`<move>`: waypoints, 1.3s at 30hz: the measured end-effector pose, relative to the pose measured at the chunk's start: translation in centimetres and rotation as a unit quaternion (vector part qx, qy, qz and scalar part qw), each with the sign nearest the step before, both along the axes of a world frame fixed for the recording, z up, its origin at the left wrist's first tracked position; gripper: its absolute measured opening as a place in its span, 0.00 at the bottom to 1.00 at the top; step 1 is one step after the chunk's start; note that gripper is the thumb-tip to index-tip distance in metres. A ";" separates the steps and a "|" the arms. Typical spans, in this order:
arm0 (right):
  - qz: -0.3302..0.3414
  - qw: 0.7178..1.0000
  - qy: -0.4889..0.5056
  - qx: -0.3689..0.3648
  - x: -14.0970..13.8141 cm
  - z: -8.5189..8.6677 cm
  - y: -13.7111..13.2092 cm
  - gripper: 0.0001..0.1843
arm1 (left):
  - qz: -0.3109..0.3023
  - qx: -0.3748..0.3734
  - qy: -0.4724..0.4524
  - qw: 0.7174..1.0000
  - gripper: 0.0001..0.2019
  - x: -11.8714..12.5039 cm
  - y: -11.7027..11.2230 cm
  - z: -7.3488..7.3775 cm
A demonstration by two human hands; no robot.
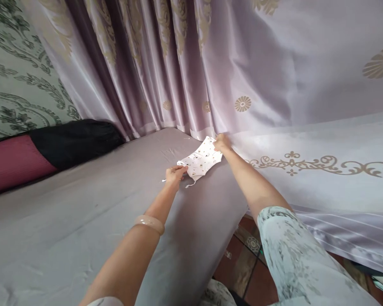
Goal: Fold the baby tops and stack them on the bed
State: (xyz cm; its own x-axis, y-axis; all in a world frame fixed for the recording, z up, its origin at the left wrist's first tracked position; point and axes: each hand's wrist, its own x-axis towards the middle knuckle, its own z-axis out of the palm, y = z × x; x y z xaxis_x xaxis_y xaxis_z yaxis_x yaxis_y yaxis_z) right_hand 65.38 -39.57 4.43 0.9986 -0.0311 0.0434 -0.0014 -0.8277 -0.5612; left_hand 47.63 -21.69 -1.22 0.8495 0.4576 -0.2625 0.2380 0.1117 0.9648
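A small white cloth piece (pixel 202 158) with a scattered dark and gold print is stretched between my two hands at the corner of the bed. Thin white strings dangle from its near end. My left hand (pixel 176 174) pinches that near end between thumb and fingers, and a pale bangle (pixel 149 224) circles the wrist. At the far end, beside the curtain, my right hand (pixel 222 143) grips the opposite edge; some of its fingers are hidden. Whether the cloth rests on the sheet or is slightly lifted, I cannot tell.
Grey sheeting covers the bed (pixel 83 221). A long black and dark red bolster (pixel 73 144) lies against the patterned wall (pixel 22 80). Shiny lilac curtains (pixel 258 63) hang down along the far and right sides. Tiled floor (pixel 242 263) shows below the bed edge.
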 end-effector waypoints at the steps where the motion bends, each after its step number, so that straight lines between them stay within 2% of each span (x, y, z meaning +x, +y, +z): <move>1: -0.005 1.000 -0.012 -0.014 0.1 -0.2 0.0 0.17 | -0.003 0.013 0.003 1.000 0.07 0.5 -0.1 -0.5; 5: -0.015 0.995 -0.053 -0.088 0.0 -1.1 0.6 0.20 | -0.014 0.080 0.016 0.997 0.09 2.0 -0.5 -1.9; 7: -0.023 0.992 -0.055 -0.107 -0.2 -1.3 0.9 0.21 | -0.020 0.082 0.022 0.996 0.10 2.4 -0.7 -2.0; 13: -0.054 0.987 -0.051 -0.140 -0.6 -1.4 1.3 0.19 | -0.040 -0.009 0.045 0.998 0.06 2.0 -1.5 -1.0; 18: -0.044 0.986 -0.032 -0.158 -0.5 -2.4 1.4 0.20 | -0.064 0.044 0.086 0.993 0.06 1.6 -1.5 -1.0; 21: -0.037 0.986 -0.024 -0.159 -0.6 -3.2 1.5 0.20 | -0.054 0.091 0.065 0.992 0.04 1.1 -1.2 -0.6; 24: -0.031 0.986 -0.031 -0.164 -0.8 -4.1 1.6 0.20 | -0.071 0.100 -0.009 0.992 0.05 0.0 -1.4 1.2; 29: -0.002 0.977 -0.094 -0.191 -1.6 -5.7 1.8 0.21 | -0.147 -0.008 -0.155 0.977 0.09 -3.6 -2.5 6.7; 33: 0.014 0.969 -0.126 -0.210 -2.3 -7.0 1.9 0.20 | -0.220 -0.059 -0.243 0.943 0.10 -7.5 -3.1 10.7; 39: 0.009 0.972 -0.108 -0.208 -2.0 -8.0 1.3 0.20 | -0.358 -0.149 -0.292 0.874 0.12 -14.5 -3.7 14.1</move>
State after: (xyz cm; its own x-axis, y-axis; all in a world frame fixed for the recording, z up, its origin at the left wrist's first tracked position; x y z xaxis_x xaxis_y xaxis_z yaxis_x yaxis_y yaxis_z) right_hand 63.33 -38.24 -3.53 0.9648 0.0514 0.2578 0.0959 -0.9820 -0.1629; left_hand 33.14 -25.38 12.92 0.9193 -0.2603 0.2953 -0.1746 0.4027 0.8985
